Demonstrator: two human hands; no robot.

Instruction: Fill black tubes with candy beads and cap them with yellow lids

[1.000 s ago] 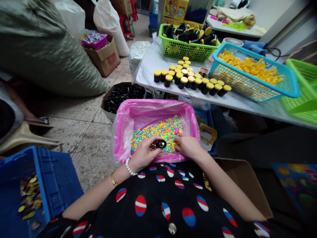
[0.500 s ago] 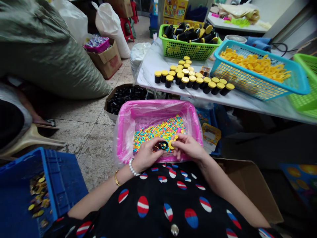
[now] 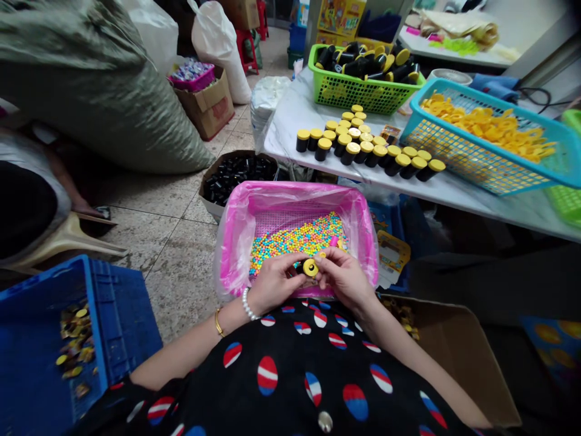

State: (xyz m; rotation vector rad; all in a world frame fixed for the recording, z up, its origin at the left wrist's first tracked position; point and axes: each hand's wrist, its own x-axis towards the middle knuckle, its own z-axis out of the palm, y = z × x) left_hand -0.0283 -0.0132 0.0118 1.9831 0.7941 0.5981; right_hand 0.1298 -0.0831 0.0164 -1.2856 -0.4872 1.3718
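Note:
My left hand (image 3: 271, 283) is closed round a small black tube, mostly hidden behind a yellow cap (image 3: 310, 267). My right hand (image 3: 344, 275) pinches that cap and holds it on the tube's mouth. Both hands meet over the near edge of a pink basket (image 3: 236, 242) lined with clear plastic, which holds many small coloured candy beads (image 3: 295, 238). A pearl bracelet and a gold bangle sit on my left wrist.
On the white table (image 3: 454, 191) stand several capped black tubes (image 3: 367, 145), a green basket of tubes (image 3: 363, 85) and a blue basket of yellow caps (image 3: 490, 136). A box of black tubes (image 3: 236, 175), a blue crate (image 3: 68, 339) and a cardboard box (image 3: 454, 357) surround me.
My right hand lifted a yellow cap out of the beads and brought it left onto the open black tube in my left hand. The view drifted slightly left.

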